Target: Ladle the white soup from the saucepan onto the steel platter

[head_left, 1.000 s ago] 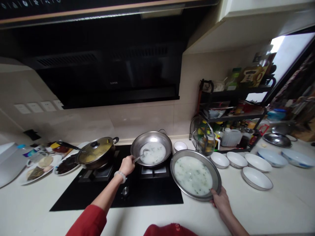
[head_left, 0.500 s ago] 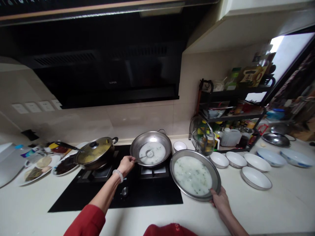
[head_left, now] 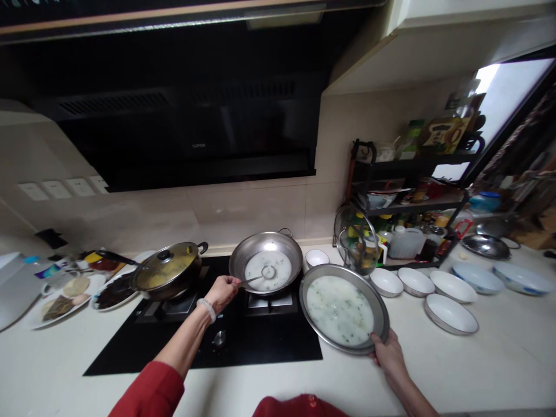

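My left hand (head_left: 222, 293) is closed around the handle of a ladle (head_left: 268, 271), whose bowl dips into white soup with green bits. That soup lies in a steel wok (head_left: 241, 253) on the right burner. My right hand (head_left: 388, 351) grips the lower right rim of a wide metal basin (head_left: 381, 313), thumb over the edge. White soup (head_left: 339, 310) with green flecks fills much of the basin. It sits just right of the wok, overlapping the edge of the black gas stove (head_left: 278, 350); whether it rests on the counter I cannot tell.
A lidded pan (head_left: 169, 272) stands on the left burner, its handle pointing left. Plates of food (head_left: 61, 307) lie further left. Several white bowls (head_left: 452, 315) line the right counter before a black spice rack (head_left: 417, 205). A glass lid (head_left: 357, 240) leans there. The range hood (head_left: 195, 127) hangs above.
The ladle's bowl has shifted slightly to the right within the wok's soup. My right hand and the basin have hardly moved.
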The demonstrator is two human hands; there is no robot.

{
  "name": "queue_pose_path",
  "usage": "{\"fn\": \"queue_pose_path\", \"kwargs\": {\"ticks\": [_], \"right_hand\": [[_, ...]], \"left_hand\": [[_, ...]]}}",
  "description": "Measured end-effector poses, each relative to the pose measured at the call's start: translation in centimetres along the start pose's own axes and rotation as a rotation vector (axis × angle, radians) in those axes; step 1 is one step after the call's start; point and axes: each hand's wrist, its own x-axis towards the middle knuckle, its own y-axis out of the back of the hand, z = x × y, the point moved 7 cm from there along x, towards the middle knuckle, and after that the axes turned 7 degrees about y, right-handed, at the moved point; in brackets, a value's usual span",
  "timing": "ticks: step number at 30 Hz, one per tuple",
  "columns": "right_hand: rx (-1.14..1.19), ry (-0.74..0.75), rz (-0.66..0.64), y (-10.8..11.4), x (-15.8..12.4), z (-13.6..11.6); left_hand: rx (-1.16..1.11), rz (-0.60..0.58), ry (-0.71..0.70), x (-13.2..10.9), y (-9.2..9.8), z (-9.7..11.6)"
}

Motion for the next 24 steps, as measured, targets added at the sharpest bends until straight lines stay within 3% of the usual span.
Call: {"fn": "queue_pose_path", "kwargs": {"ticks": [15,24], "right_hand": [[-0.026,-0.005,-0.002,-0.1,0.3,0.2],[-0.015,-0.023,0.001,-0.1,0.4,0.6]], "left_hand": [[-0.095,-0.096,-0.034,-1.5,-1.1,1.8],[-0.114,-0.247,-0.098,-5.2,-4.1,4.9]]}}
